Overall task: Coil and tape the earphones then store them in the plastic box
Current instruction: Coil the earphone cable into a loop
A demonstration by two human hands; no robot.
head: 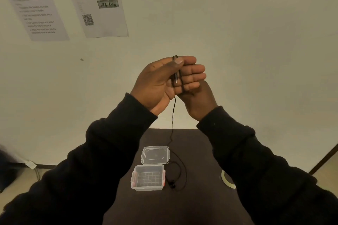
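Observation:
Both hands are raised in front of the wall. My left hand (157,82) pins the plug end and a few turns of the black earphones cable (173,115) against its fingers with the thumb. My right hand (197,100) sits just below and behind, pinching the cable under the left palm. The cable hangs down to the dark table (197,206), where the earbuds (172,185) lie beside the clear plastic box (148,179). The box is open, and its lid (155,155) lies flat just behind it. A tape roll (225,179) shows partly under my right sleeve.
Printed instruction sheets (98,3) hang on the wall at upper left. The table is small and stands against the wall. A white object (31,164) lies on the floor at the left.

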